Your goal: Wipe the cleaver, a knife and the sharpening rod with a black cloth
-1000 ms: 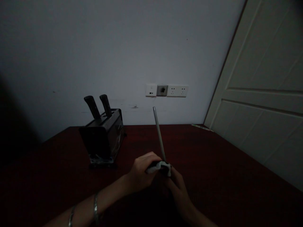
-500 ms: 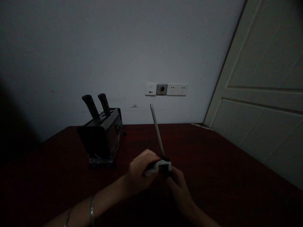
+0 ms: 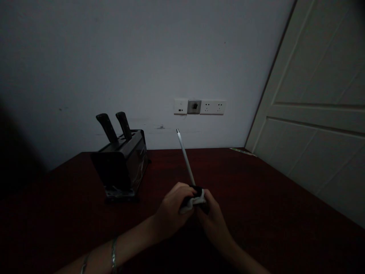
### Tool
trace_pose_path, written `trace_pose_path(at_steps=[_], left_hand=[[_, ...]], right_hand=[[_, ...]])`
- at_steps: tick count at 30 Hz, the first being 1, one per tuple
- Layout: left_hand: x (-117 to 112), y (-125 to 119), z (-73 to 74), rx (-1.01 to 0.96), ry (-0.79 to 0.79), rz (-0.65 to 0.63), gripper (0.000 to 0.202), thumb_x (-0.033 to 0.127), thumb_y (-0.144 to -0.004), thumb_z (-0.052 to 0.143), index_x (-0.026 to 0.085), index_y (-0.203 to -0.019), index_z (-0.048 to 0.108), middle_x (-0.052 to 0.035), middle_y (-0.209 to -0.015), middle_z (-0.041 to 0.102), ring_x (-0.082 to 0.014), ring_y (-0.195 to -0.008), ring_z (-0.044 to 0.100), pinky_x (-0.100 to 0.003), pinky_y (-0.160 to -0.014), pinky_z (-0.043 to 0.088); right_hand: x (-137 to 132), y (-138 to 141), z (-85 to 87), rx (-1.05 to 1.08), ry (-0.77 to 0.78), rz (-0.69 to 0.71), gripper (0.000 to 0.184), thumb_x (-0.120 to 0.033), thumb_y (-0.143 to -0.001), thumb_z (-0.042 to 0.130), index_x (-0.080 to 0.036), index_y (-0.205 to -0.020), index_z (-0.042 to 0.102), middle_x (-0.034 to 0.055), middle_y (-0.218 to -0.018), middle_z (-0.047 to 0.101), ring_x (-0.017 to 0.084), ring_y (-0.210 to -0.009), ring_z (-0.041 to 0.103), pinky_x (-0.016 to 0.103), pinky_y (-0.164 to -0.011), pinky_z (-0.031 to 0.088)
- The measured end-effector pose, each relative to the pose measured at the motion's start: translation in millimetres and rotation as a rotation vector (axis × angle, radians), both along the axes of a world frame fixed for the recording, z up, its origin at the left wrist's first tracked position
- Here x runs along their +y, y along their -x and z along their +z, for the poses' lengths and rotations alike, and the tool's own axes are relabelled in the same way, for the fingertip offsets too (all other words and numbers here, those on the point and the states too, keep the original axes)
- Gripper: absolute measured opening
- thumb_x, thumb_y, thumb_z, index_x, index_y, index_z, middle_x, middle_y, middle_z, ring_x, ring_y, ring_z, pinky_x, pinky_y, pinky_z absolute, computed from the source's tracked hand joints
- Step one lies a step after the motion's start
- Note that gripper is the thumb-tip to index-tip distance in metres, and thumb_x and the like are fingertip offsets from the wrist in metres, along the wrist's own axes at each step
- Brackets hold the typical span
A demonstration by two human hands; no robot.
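Bracelets (image 3: pixel 113 254): 2, on the left arm (image 3: pixel 137 239), in front of the dark block (image 3: pixel 135 161).
Left hand (image 3: pixel 172 209): grasping a black-and-white cloth (image 3: pixel 188 207), right of the block and nearer.
Right hand (image 3: pixel 215 224): grasping the rod (image 3: pixel 186 158) at its hidden lower end, farther right of the block.
Rod: tilted upward, right of the block.
Handles (image 3: pixel 107 128): 2, black, rising from the block's top.
Counter (image 3: pixel 256 190): red-brown, under the block.
Sockets (image 3: pixel 212 107): on the wall (image 3: pixel 142 57), beyond the block.
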State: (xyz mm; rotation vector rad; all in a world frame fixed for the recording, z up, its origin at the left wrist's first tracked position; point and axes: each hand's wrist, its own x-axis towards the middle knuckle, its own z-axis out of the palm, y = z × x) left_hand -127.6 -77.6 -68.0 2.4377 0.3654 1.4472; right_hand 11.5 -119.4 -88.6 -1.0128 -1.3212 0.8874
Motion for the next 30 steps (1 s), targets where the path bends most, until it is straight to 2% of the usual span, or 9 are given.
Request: trace_pose_path(at_steps=[7, 11, 16, 20, 23, 26, 30], left_hand=[[-5, -2, 2.8, -0.071, -0.074, 0.002, 0.011, 0.013, -0.086, 0.044, 0.018, -0.095, 0.045, -0.0069, -0.088, 0.059, -0.0153, -0.081, 0.055, -0.029, -0.072, 0.046], [-4, -1, 3.2, -0.089, -0.102, 0.007, 0.011, 0.013, -0.085, 0.043, 0.02, -0.093, 0.044, -0.0068, -0.085, 0.06, -0.0157, -0.077, 0.055, -0.029, -0.068, 0.047], [1, -1, -0.4, -0.11, -0.113, -0.024, 0.012, 0.013, -0.082, 0.044, 0.019, -0.093, 0.044, -0.0076, -0.085, 0.061, -0.0158, -0.075, 0.055, -0.029, -0.066, 0.047], [0, -1, -2.4, -0.158, -0.023, -0.03, 0.012, 0.013, -0.082, 0.046, 0.019, -0.092, 0.045, -0.0064, -0.084, 0.059, -0.0144, -0.074, 0.055, -0.027, -0.065, 0.047], [-3, 0, -1.6, -0.18, 0.076, -0.016, 0.013, 0.013, -0.08, 0.05, 0.02, -0.09, 0.045, -0.0051, -0.083, 0.058, -0.0136, -0.073, 0.056, -0.026, -0.064, 0.047], [-4, 0, 0.0, -0.182, 0.086, -0.017, 0.014, 0.013, -0.08, 0.052, 0.02, -0.09, 0.045, -0.0052, -0.083, 0.058, -0.0135, -0.072, 0.056, -0.026, -0.063, 0.046], [-2, 1, 1.2, -0.163, 0.113, 0.009, 0.012, 0.012, -0.079, 0.05, 0.019, -0.088, 0.046, -0.0045, -0.08, 0.058, -0.0133, -0.071, 0.056, -0.025, -0.062, 0.046]], right_hand=[[-6, 6, 0.4, 0.036, -0.049, -0.019, 0.009, -0.025, -0.077, 0.057, -0.02, -0.083, 0.051, -0.0021, -0.072, 0.054, 0.014, -0.069, 0.051, 0.023, -0.061, 0.043], [-9, 9, 3.2, 0.068, -0.037, -0.057, 0.012, -0.028, -0.076, 0.06, -0.02, -0.077, 0.052, -0.0025, -0.07, 0.054, 0.012, -0.064, 0.049, 0.022, -0.058, 0.043], [-11, 10, 3.2, 0.119, -0.002, -0.04, 0.016, -0.03, -0.073, 0.063, -0.02, -0.074, 0.051, -0.0029, -0.067, 0.053, 0.011, -0.06, 0.048, 0.021, -0.052, 0.041], [-11, 10, -0.1, 0.191, 0.05, 0.001, 0.018, -0.033, -0.073, 0.064, -0.021, -0.075, 0.05, -0.0056, -0.06, 0.05, 0.008, -0.048, 0.04, 0.018, -0.041, 0.034], [-11, 10, -1.0, 0.225, 0.056, 0.026, 0.018, -0.032, -0.073, 0.065, -0.021, -0.076, 0.05, -0.0056, -0.061, 0.05, 0.007, -0.047, 0.04, 0.018, -0.04, 0.033], [-11, 8, 0.6, 0.211, 0.051, 0.028, 0.019, -0.031, -0.073, 0.066, -0.02, -0.078, 0.051, -0.0046, -0.064, 0.052, 0.007, -0.049, 0.042, 0.018, -0.042, 0.035], [-12, 7, 2.9, 0.21, 0.085, 0.046, 0.021, -0.035, -0.075, 0.064, -0.02, -0.08, 0.051, -0.0063, -0.058, 0.049, 0.006, -0.042, 0.038, 0.018, -0.037, 0.031]])
